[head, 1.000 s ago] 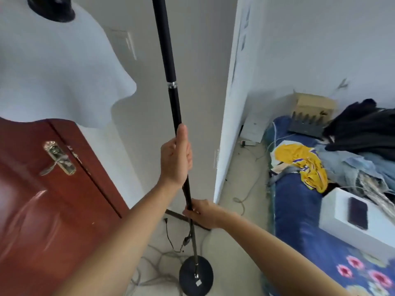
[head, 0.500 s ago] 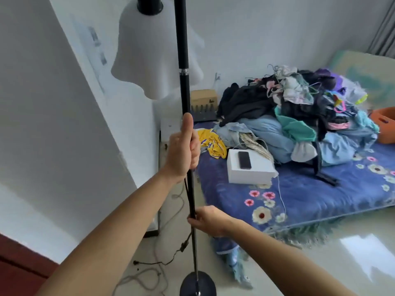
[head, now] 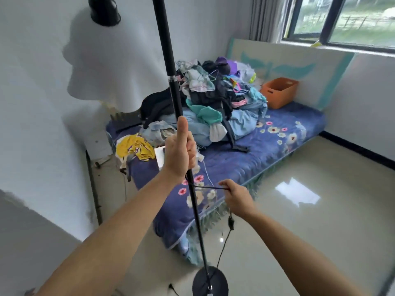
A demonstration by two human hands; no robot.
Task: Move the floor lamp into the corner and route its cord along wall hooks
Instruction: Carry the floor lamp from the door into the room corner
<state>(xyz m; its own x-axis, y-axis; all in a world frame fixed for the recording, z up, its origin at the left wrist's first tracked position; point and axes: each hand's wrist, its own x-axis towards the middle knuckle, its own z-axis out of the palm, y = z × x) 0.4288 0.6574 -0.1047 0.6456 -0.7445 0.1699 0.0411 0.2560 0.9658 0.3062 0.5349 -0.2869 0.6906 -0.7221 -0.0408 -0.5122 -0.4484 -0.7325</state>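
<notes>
The floor lamp's black pole (head: 168, 67) runs up the middle of the view, slightly tilted. Its white shade (head: 102, 69) with a black socket hangs at upper left, and its round black base (head: 210, 282) is at the bottom edge. My left hand (head: 179, 152) is wrapped around the pole at mid height, thumb up. To the right of the pole, my right hand (head: 236, 196) pinches the black cord (head: 208, 187), pulled sideways off the pole. Below that hand the cord drops past an inline switch (head: 230, 222) toward the base.
A low bed with a blue floral cover (head: 245, 152) fills the middle, piled with clothes (head: 215, 97) and an orange bin (head: 279, 91). White walls stand to the left, and a window (head: 342, 20) is at upper right. Glossy tiled floor (head: 310, 221) spreads to the right.
The view has swung right, from the door and wall toward the bed and window. My right hand has left the pole and now holds the cord out to the right.
</notes>
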